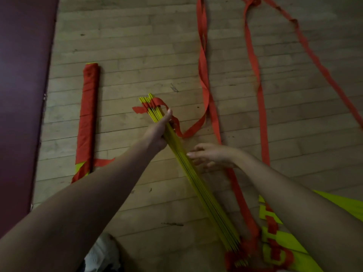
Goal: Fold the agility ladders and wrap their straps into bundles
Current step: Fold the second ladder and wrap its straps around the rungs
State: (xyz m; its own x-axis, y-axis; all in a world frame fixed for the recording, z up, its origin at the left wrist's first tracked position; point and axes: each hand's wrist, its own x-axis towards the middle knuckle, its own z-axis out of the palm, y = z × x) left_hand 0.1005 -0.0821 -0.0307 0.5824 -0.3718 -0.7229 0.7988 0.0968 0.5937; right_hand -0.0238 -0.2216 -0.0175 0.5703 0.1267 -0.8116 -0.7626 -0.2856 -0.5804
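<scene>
A stack of yellow ladder rungs (198,183) runs diagonally from the centre down to the lower right, with red strap loops at both ends. My left hand (160,132) grips the stack near its far end, thumb over the top. My right hand (210,156) hovers beside the stack's middle with fingers spread and relaxed, holding nothing. A loose red strap (204,79) trails from the far end across the floor. A wrapped red bundle (87,118) lies on the floor to the left.
The wooden floor (137,46) carries more long red straps (255,75) at the upper right. A dark maroon mat (21,95) covers the left side. More yellow rungs with red webbing (279,240) lie at the lower right. A white shoe (102,252) shows at the bottom.
</scene>
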